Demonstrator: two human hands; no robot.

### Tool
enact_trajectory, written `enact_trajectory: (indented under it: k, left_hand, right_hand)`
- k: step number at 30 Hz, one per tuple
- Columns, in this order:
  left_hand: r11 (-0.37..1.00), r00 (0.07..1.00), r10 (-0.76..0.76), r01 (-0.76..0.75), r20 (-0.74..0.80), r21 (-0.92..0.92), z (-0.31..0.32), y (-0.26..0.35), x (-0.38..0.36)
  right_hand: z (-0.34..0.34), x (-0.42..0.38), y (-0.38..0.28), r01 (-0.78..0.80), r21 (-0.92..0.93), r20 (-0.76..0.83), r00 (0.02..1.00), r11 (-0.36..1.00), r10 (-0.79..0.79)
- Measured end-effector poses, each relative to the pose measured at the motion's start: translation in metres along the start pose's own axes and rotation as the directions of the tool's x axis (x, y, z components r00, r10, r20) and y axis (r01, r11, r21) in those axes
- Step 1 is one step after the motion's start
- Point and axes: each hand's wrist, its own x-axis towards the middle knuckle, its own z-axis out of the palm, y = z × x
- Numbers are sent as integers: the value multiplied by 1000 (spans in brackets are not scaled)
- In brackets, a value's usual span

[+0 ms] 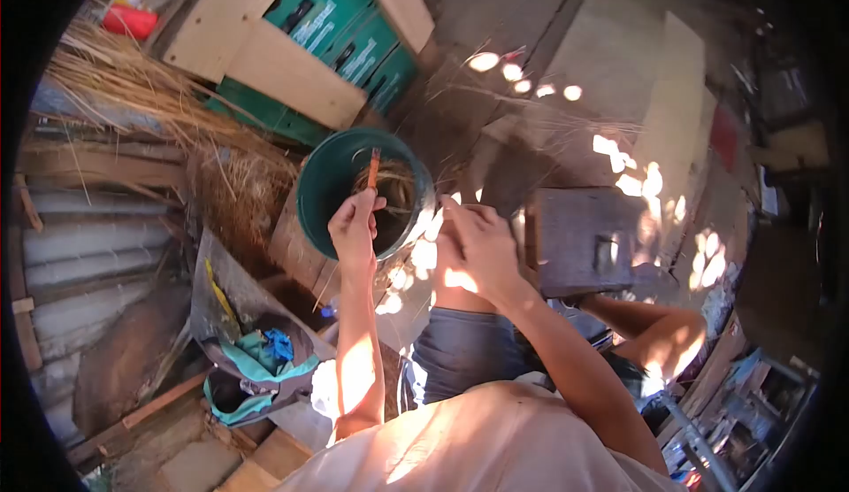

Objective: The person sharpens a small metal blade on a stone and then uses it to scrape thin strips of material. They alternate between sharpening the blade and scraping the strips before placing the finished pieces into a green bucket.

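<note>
My left hand is closed around a short orange-brown stick-like piece, which points up and away from me. It is over the near part of a green bucket. Inside the bucket lie some tan, straw-like strands. My right hand lies over my bent knee, just right of the bucket, with its fingers reaching forward and somewhat apart. I make out nothing held in it. Its fingertips are partly lost in bright sun spots.
Bundles of dry straw lie at the upper left, beside green containers behind wooden boards. A dark wooden box stands to the right. Down left are a teal-and-grey bag and corrugated metal. Another person's leg or arm shows at right.
</note>
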Motion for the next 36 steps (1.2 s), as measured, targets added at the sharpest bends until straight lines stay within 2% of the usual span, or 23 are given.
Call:
enact_trajectory:
  k: [1, 3, 5, 7, 8, 9, 11, 12, 13, 14, 15, 16, 17, 18, 19, 20, 21, 23, 25, 27, 29, 33, 36]
  left_hand:
    - [1000, 999, 19, -18, 40, -11, 17, 13, -26]
    - [989, 987, 147, -145, 58, -39, 50, 32, -72]
    - [969, 959, 248, -243, 134, -51, 78, 40, -115]
    - [921, 898, 383, -390, 217, -14, 111, 33, -158]
    - [940, 910, 331, -341, 250, -4, 130, 35, -189]
    - [915, 868, 395, -402, 301, -41, 148, 23, -210]
    - [945, 873, 241, -310, 423, 102, 165, 6, -251]
    - [947, 859, 227, -306, 459, 103, 172, -17, -265]
    - [876, 817, 262, -425, 513, 229, 177, -28, -278]
    - [824, 752, 198, -475, 629, 308, 180, -41, -280]
    - [759, 683, 119, -530, 721, 377, 181, -49, -281]
    - [734, 660, 129, -566, 740, 376, 185, -45, -283]
    - [674, 738, 122, -553, 664, 490, 189, -45, -278]
    - [630, 704, 193, -623, 683, 463, 188, -48, -266]
    - [583, 663, 266, -689, 700, 431, 188, -52, -248]
    - [470, 551, 367, -805, 749, 362, 191, -60, -226]
    - [340, 422, 453, -896, 785, 285, 194, -66, -207]
    - [348, 409, 388, -895, 826, 280, 203, -58, -198]
    - [163, 352, 331, -935, 876, 314, 212, -56, -197]
    - [185, 355, 325, -933, 877, 309, 219, -68, -188]
    - [-23, 309, 285, -944, 907, 328, 221, -76, -188]
    - [-40, 335, 291, -931, 896, 362, 227, -76, -186]
    - [-91, 338, 269, -923, 902, 373, 227, -78, -189]
  right_hand:
    - [-3, -3, 1, 28, 41, -12, 1000, 999, -28]
    - [-27, -11, -11, -89, 353, -68, 990, 932, 120]
    - [-57, -19, -23, -14, 595, -261, 942, 804, 209]
    - [-92, -36, -23, 18, 725, -303, 906, 688, 295]
    - [-114, -50, -24, -40, 696, -303, 889, 717, 344]
    - [-134, -62, -23, -90, 668, -304, 873, 739, 382]
    - [-154, -101, -3, -191, 726, -222, 844, 661, 487]
    - [-161, -123, 8, -208, 638, -305, 816, 742, 491]
    - [-174, -138, 12, -223, 539, -386, 791, 812, 474]
    - [-187, -156, 12, -214, 626, -401, 736, 750, 545]
    - [-178, -175, 45, -219, 542, -487, 705, 811, 516]
    - [-185, -188, 61, -301, 450, -487, 706, 841, 514]
    - [-190, -200, 70, -384, 356, -485, 703, 852, 520]
    - [-190, -204, 74, -389, 358, -488, 697, 849, 525]
    - [-192, -205, 78, -336, 218, -501, 767, 916, 400]
    - [-192, -206, 81, -269, 76, -488, 830, 960, 272]
    - [-190, -202, 82, -271, 73, -485, 831, 960, 272]
    - [-183, -187, 84, -268, 1, -441, 865, 963, 241]
    - [-177, -183, 92, -294, -62, -414, 877, 954, 244]
    - [-176, -181, 94, -374, -155, -291, 902, 914, 319]
    - [-175, -182, 91, -408, -222, -262, 900, 886, 349]
    - [-179, -168, 85, -415, -415, -141, 908, 809, 394]
    - [-174, -172, 88, -438, -426, -132, 896, 792, 425]
